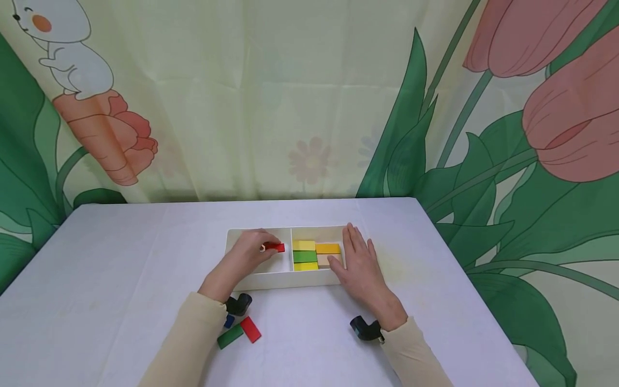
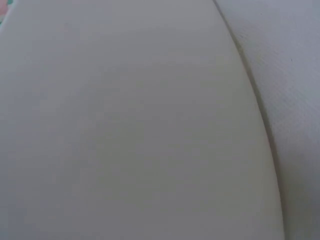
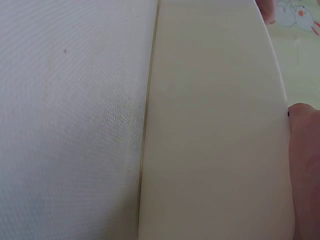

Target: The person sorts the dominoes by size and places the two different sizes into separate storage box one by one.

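A white two-compartment box (image 1: 290, 280) lies on the table. Over its left compartment my left hand (image 1: 249, 250) pinches a red block (image 1: 276, 247). My right hand (image 1: 360, 266) rests at the box's right end, fingers straight along the rim and thumb over the right compartment. That compartment holds a light yellow block (image 1: 304, 245), a green block (image 1: 305, 257), a bright yellow block (image 1: 306, 266), an orange-yellow block (image 1: 328, 249) and a beige block (image 1: 329, 262), partly behind the thumb. The left wrist view holds only the box's outer wall (image 2: 140, 120) and tablecloth.
In front of the box, near the left forearm, lie a red block (image 1: 251, 329), a dark green block (image 1: 230, 337) and a partly hidden blue block (image 1: 229, 321). A white cloth covers the table (image 1: 121, 279). A printed curtain (image 1: 271, 107) hangs behind it.
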`<state>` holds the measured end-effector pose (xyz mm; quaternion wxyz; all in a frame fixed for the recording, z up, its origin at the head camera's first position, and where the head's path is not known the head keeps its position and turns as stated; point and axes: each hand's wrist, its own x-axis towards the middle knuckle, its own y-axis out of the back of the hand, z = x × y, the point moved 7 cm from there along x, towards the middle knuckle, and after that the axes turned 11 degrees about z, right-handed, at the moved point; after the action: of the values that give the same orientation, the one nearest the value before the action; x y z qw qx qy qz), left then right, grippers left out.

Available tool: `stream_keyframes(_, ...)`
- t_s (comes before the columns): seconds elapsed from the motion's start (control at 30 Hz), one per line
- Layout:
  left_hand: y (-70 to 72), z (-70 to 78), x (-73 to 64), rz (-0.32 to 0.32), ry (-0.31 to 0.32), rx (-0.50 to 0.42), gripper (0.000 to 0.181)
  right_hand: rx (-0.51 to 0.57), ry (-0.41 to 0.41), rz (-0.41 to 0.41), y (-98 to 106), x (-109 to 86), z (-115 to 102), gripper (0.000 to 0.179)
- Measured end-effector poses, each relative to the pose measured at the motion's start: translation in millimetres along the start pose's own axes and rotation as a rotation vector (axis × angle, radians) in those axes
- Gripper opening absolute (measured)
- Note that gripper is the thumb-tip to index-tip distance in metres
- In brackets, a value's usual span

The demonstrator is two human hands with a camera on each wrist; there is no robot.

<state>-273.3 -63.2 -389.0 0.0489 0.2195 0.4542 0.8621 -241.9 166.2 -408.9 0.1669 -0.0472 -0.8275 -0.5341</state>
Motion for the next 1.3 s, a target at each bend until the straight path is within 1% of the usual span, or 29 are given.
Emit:
stream_keyframes(0.17,-9.9,-3.8,6.0,-0.037,0.051,0.042,0.024,0.002,-0.001,0.000,-0.3,0.8,0.9,0.080)
stream_keyframes(0.43,-21.7,-2.4,13.6,-0.077,0.045,0.073,0.015,0.005,-0.009,-0.009,-1.3,0.4,1.4,0.080)
stream_keyframes(0.6,-24.6,1.6,17.7,-0.070,0.017,0.124,0.006,0.010,-0.010,-0.006,-0.4,0.1,1.0,0.081)
stream_keyframes(0.7,-26.5,2.4,19.6,-0.071,0.017,0.152,0.005,0.010,-0.011,-0.009,-0.5,0.3,1.3,0.081)
stream_keyframes(0.87,-30.7,4.0,22.8,-0.098,0.002,0.181,0.008,0.009,-0.013,-0.018,-0.9,0.2,1.8,0.081)
stream_keyframes(1.03,-30.0,3.7,22.1,-0.105,0.001,0.163,0.016,0.012,-0.018,-0.019,-1.1,0.3,2.6,0.080)
stream_keyframes(1.17,-27.0,1.6,19.8,-0.097,0.013,0.127,0.021,0.013,-0.023,-0.025,-1.3,0.4,2.6,0.081)
stream_keyframes(1.23,-25.4,-0.7,18.4,-0.096,0.035,0.095,0.022,0.015,-0.026,-0.029,-1.4,0.6,2.1,0.081)
stream_keyframes(1.3,-24.0,-4.3,16.7,-0.097,0.071,0.057,0.024,0.016,-0.025,-0.032,-1.5,0.9,1.4,0.081)
